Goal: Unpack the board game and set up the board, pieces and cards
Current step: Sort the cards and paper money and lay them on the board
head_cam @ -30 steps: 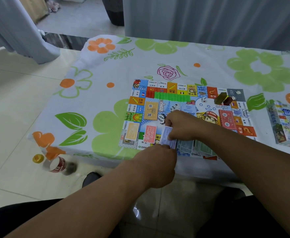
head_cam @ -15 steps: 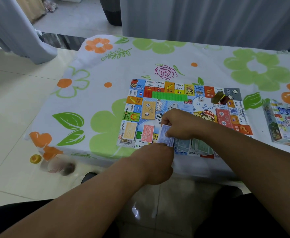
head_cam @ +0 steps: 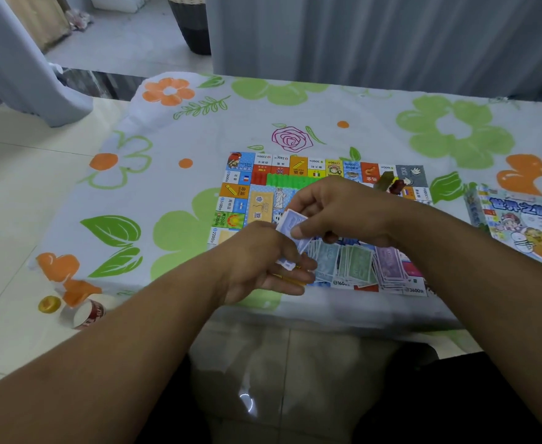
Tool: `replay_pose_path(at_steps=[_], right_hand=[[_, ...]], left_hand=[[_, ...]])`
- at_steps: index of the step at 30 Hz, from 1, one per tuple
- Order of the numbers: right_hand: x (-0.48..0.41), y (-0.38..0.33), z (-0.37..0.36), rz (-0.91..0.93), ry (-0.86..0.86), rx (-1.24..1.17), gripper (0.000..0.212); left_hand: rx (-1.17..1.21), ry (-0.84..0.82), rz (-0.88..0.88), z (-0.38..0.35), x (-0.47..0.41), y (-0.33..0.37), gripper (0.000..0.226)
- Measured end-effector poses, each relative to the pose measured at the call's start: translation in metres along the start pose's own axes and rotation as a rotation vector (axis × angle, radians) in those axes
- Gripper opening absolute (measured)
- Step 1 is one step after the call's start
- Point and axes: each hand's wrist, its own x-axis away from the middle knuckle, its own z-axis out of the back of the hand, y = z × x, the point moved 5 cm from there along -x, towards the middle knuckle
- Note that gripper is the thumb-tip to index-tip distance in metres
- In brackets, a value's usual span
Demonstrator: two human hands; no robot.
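Pinching a blue-backed card point(head_cam: 290, 221) between thumb and curled fingers, the right hand point(head_cam: 343, 213) hovers above the middle of the board point(head_cam: 240, 200). The left hand point(head_cam: 256, 261), just below and touching it, curls its fingers round a thin stack point(head_cam: 284, 262) of the same cards. A sliver of yellow shows under its fingertips; I cannot tell what it is.

Directly under both hands, notes point(head_cam: 356, 265) lie fanned in loose overlapping piles along the board's near edge, and that edge sits close to the edge of the table point(head_cam: 295, 100). The likeliest slip is a card sliding out of either grip, since each is held only at a corner, and landing among the notes or dropping to the floor. A right wrist lowered carelessly could also drag the piles together or push them off the near side.

Farther out, green houses point(head_cam: 290, 180) stand in a row and dark pieces point(head_cam: 391, 184) sit near the far corner, just beyond the right hand; a reach forward could scatter them. The box point(head_cam: 526, 225) lies well to the right, out of harm.
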Motion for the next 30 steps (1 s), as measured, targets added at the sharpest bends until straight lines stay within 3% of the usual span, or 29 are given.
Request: replay_pose_path(at_steps=[5, 10, 16, 20, 25, 30], right_hand=[[0.003, -0.001, 0.006, 0.028, 0.061, 0.01, 0.005], [0.004, -0.003, 0.004, 0.069, 0.191, 0.051, 0.038], [-0.001, -0.001, 0.005, 0.145, 0.436, 0.271, 0.048], [0.001, -0.003, 0.002, 0.186, 0.389, 0.26, 0.055], [0.003, -0.005, 0.003, 0.227, 0.279, 0.167, 0.044], [0.006, -0.004, 0.006, 0.23, 0.33, 0.162, 0.042]], left_hand=[[0.121, -0.027, -0.016, -0.006, -0.001, 0.005, 0.022], [-0.004, 0.018, -0.141, -0.013, -0.005, 0.011, 0.021], [-0.107, -0.017, -0.16, -0.022, -0.01, 0.008, 0.023], [-0.167, -0.014, -0.148, -0.022, -0.012, 0.008, 0.02], [-0.076, 0.048, -0.114, -0.013, -0.016, 0.01, 0.025], [0.018, 0.063, -0.122, -0.012, -0.017, 0.011, 0.027]])
